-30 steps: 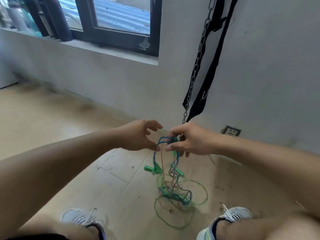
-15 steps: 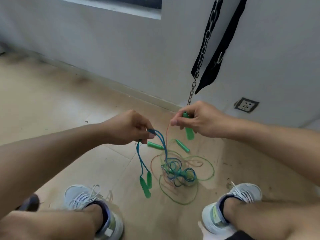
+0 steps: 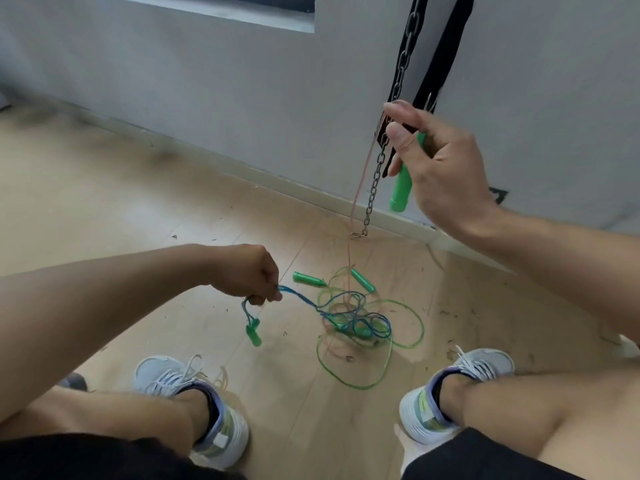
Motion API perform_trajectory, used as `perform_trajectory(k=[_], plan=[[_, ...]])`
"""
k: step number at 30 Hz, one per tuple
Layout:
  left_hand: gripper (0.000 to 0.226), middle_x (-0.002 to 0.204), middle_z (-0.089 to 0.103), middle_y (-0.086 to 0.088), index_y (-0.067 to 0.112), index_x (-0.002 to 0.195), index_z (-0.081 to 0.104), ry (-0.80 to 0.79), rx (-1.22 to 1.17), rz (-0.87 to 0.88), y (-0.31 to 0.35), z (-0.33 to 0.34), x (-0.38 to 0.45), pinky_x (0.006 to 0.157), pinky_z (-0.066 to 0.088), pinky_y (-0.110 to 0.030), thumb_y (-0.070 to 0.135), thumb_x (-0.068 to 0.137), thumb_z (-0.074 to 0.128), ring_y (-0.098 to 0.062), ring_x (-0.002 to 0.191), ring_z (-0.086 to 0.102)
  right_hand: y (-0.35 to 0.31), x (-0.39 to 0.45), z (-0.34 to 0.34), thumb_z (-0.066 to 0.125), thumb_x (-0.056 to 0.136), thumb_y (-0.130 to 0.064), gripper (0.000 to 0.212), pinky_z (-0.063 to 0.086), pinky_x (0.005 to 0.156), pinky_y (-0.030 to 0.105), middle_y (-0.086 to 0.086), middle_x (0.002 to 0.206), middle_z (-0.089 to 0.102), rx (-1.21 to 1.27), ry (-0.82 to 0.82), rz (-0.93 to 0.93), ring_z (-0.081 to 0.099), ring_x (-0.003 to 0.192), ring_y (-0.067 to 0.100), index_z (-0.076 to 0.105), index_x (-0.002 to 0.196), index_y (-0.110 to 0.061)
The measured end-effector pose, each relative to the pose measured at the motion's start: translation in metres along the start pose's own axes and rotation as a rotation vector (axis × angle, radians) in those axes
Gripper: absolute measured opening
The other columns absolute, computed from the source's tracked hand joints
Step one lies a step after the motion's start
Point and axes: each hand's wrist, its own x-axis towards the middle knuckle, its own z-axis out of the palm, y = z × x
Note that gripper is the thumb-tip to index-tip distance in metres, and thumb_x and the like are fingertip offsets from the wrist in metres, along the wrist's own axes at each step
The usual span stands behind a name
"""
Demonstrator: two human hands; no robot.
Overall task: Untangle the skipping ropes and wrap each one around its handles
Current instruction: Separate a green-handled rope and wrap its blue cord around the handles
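A tangle of thin skipping ropes (image 3: 356, 323) lies on the wooden floor between my feet: blue, green and pale orange cords. My left hand (image 3: 249, 275) is shut on the blue rope (image 3: 301, 299), whose green handles (image 3: 252, 332) dangle below the fist. My right hand (image 3: 433, 161) is raised high at the wall, shut on a green handle (image 3: 401, 185) with the orange rope (image 3: 360, 192) running from it down into the tangle. Two more green handles (image 3: 308, 278) (image 3: 362, 280) lie on the floor behind the heap.
A metal chain (image 3: 375, 188) and black straps (image 3: 446, 57) hang on the grey wall right beside my right hand. My two pale sneakers (image 3: 166, 375) (image 3: 481, 368) flank the heap. A wall socket (image 3: 498, 195) sits low on the right.
My right hand has risen up and to the right with the green handle, drawing the orange rope taut. My left hand dropped lower with the blue rope. The camera tilted down.
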Motion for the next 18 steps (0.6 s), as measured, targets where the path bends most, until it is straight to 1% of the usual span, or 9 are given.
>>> perform_trajectory(k=[3, 6, 8, 9, 10, 12, 15, 17, 18], plan=[[0.027, 0.061, 0.070, 0.007, 0.019, 0.080, 0.071, 0.140, -0.082, 0.021, 0.003, -0.006, 0.000, 0.058, 0.045, -0.017, 0.041, 0.095, 0.064, -0.006, 0.056, 0.061, 0.012, 0.002, -0.009, 0.055, 0.103, -0.037, 0.035, 0.054, 0.073, 0.020, -0.010, 0.123, 0.068, -0.182, -0.024, 0.070, 0.068, 0.069, 0.004, 0.062, 0.134, -0.024], [0.028, 0.056, 0.057, 0.005, 0.016, 0.082, 0.072, 0.250, -0.204, 0.051, 0.011, -0.010, -0.005, 0.054, 0.053, -0.020, 0.039, 0.096, 0.063, -0.010, 0.051, 0.056, 0.036, 0.004, -0.021, 0.056, 0.103, -0.031, 0.033, 0.057, 0.075, 0.032, -0.005, 0.100, 0.068, -0.387, -0.238, 0.356, 0.066, 0.077, 0.005, 0.059, 0.135, -0.024], [0.028, 0.055, 0.049, 0.004, 0.015, 0.083, 0.073, 0.284, -0.275, 0.091, 0.019, -0.012, -0.010, 0.052, 0.055, -0.025, 0.037, 0.097, 0.062, -0.007, 0.047, 0.049, 0.055, -0.001, -0.025, 0.059, 0.101, -0.026, 0.044, 0.057, 0.066, 0.033, 0.000, 0.105, 0.067, -0.487, -0.411, 0.552, 0.067, 0.080, 0.014, 0.051, 0.144, -0.025], [0.027, 0.053, 0.047, 0.005, 0.016, 0.083, 0.073, 0.303, -0.299, 0.120, 0.023, -0.013, -0.013, 0.050, 0.053, -0.025, 0.036, 0.097, 0.061, -0.006, 0.045, 0.045, 0.063, -0.004, -0.026, 0.063, 0.099, -0.026, 0.054, 0.059, 0.068, 0.035, 0.003, 0.113, 0.066, -0.554, -0.481, 0.583, 0.069, 0.084, 0.018, 0.044, 0.149, -0.025], [0.027, 0.052, 0.045, 0.006, 0.016, 0.084, 0.072, 0.324, -0.320, 0.154, 0.028, -0.014, -0.016, 0.049, 0.051, -0.025, 0.036, 0.098, 0.061, -0.006, 0.044, 0.043, 0.070, -0.008, -0.025, 0.068, 0.095, -0.028, 0.065, 0.060, 0.076, 0.036, 0.005, 0.124, 0.064, -0.608, -0.540, 0.580, 0.070, 0.090, 0.020, 0.038, 0.154, -0.025], [0.025, 0.052, 0.044, 0.006, 0.017, 0.085, 0.072, 0.369, -0.371, 0.237, 0.038, -0.014, -0.020, 0.048, 0.045, -0.026, 0.034, 0.099, 0.059, -0.008, 0.046, 0.040, 0.072, -0.015, -0.020, 0.077, 0.087, -0.034, 0.080, 0.052, 0.090, 0.030, 0.003, 0.143, 0.056, -0.644, -0.668, 0.493, 0.066, 0.105, 0.017, 0.034, 0.155, -0.030], [0.023, 0.055, 0.047, 0.004, 0.016, 0.089, 0.071, 0.442, -0.443, 0.378, 0.054, -0.018, -0.027, 0.051, 0.040, -0.027, 0.032, 0.100, 0.058, -0.013, 0.050, 0.043, 0.060, -0.024, -0.004, 0.084, 0.080, -0.039, 0.086, 0.049, 0.099, 0.027, -0.009, 0.144, 0.052, -0.434, -0.919, 0.338, 0.061, 0.113, 0.007, 0.036, 0.151, -0.044], [0.022, 0.058, 0.053, 0.002, 0.013, 0.090, 0.070, 0.505, -0.514, 0.455, 0.064, -0.019, -0.030, 0.053, 0.044, -0.027, 0.028, 0.100, 0.057, -0.014, 0.052, 0.050, 0.049, -0.030, 0.009, 0.083, 0.082, -0.038, 0.072, 0.046, 0.103, 0.026, -0.015, 0.138, 0.056, -0.300, -0.988, 0.292, 0.057, 0.120, 0.004, 0.048, 0.145, -0.042], [0.022, 0.059, 0.056, 0.000, 0.011, 0.089, 0.069, 0.548, -0.563, 0.483, 0.069, -0.019, -0.031, 0.053, 0.046, -0.027, 0.026, 0.101, 0.056, -0.015, 0.052, 0.053, 0.045, -0.032, 0.014, 0.081, 0.084, -0.038, 0.054, 0.046, 0.105, 0.026, -0.016, 0.134, 0.061, -0.244, -0.988, 0.283, 0.058, 0.120, 0.002, 0.059, 0.134, -0.038]])
